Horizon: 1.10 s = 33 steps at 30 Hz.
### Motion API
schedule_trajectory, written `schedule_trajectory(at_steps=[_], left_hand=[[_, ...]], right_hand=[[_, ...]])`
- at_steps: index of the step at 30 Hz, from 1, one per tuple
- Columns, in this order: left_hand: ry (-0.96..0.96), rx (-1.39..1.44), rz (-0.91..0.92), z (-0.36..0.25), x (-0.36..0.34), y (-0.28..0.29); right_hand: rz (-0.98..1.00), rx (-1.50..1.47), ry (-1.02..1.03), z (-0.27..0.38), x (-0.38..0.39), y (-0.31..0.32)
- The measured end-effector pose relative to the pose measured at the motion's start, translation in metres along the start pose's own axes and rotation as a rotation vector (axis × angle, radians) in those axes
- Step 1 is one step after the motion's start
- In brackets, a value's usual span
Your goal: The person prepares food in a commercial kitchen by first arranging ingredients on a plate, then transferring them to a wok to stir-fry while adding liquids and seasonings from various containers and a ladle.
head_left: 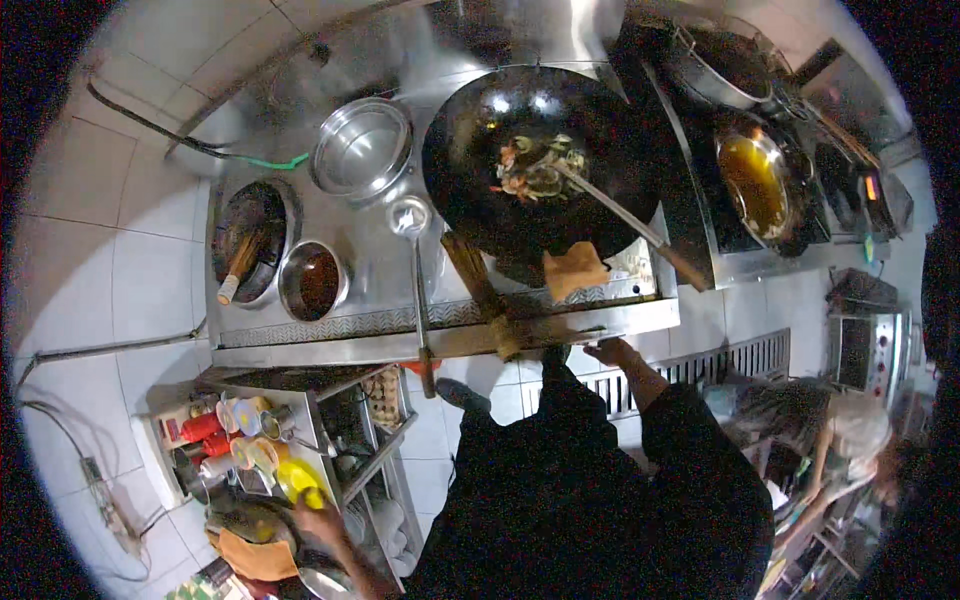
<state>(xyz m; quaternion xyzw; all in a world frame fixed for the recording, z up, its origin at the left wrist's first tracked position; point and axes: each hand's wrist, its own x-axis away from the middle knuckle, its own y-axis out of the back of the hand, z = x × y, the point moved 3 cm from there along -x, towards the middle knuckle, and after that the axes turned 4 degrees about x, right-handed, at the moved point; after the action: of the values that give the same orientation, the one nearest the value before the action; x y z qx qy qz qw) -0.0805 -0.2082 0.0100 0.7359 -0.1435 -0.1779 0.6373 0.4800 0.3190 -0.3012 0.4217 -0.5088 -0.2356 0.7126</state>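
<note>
At the lower left my left hand (318, 518) is closed around the lower end of a bright yellow bottle or tub (295, 478) above the side cart; its exact kind is unclear. My right hand (615, 353) is by the stove's front edge (540, 328), fingers stretched out and nothing visible in them. A large black wok (470, 190) sits on the burner, with sliced food (540, 182) in its middle. Resting in it is a long-handled wok tool (625, 217), its wooden grip over the right rim. An orange-brown cloth (574, 270) lies on the near rim.
Left of the wok lie a ladle (418, 275), a bamboo brush (478, 285), a steel bowl (362, 150), a bowl of dark red sauce (312, 281) and a pan with another brush (240, 262). A pan of yellow oil (752, 180) stands right. Another person (850, 430) works at the lower right.
</note>
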Motion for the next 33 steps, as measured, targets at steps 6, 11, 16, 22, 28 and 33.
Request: schedule_trajectory(at_steps=[6,11,16,22,28,33], left_hand=[[0.229,0.312,0.343,-0.024,0.162,-0.103],[0.322,0.453,0.500,-0.010,0.211,-0.114],[0.225,0.411,0.461,-0.040,0.222,-0.146],[0.455,0.785,0.593,0.024,0.189,-0.143],[0.213,0.909,0.454,0.050,0.162,-0.170],[0.371,0.863,0.464,0.055,0.152,-0.178]], right_hand=[[-0.261,-0.031,0.294,-0.011,-0.008,-0.014],[-0.184,0.008,0.684,-0.028,-0.026,-0.070],[0.192,0.156,0.558,-0.041,-0.042,-0.047],[0.245,-0.494,0.174,-0.067,-0.050,-0.104],[0.191,-0.184,0.306,-0.038,-0.035,-0.041],[0.116,0.030,0.150,-0.042,0.012,0.007]])
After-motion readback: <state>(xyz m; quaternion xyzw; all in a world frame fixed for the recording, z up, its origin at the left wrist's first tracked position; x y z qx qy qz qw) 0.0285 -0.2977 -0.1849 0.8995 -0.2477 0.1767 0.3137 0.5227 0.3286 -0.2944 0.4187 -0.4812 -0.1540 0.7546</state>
